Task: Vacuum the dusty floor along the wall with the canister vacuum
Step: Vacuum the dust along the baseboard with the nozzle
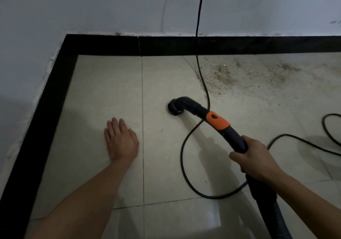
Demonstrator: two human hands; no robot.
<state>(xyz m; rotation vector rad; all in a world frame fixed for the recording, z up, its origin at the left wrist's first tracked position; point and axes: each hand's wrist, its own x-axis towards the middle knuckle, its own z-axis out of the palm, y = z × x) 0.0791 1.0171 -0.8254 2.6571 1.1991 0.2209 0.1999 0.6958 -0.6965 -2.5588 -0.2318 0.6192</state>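
Right hand wraps the curved vacuum handle; nozzle sits mouth-down on clean tile, left of the dust patch by the baseboard. Left hand lies flat on the floor, fingers straight, holding nothing. Best move, I judge: sweep right along the wall in slow overlapping passes, nozzle kept flush (mind the power cord crossing the path).

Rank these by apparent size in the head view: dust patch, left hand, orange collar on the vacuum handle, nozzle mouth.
1. dust patch
2. left hand
3. orange collar on the vacuum handle and nozzle mouth look about alike; not ranked.
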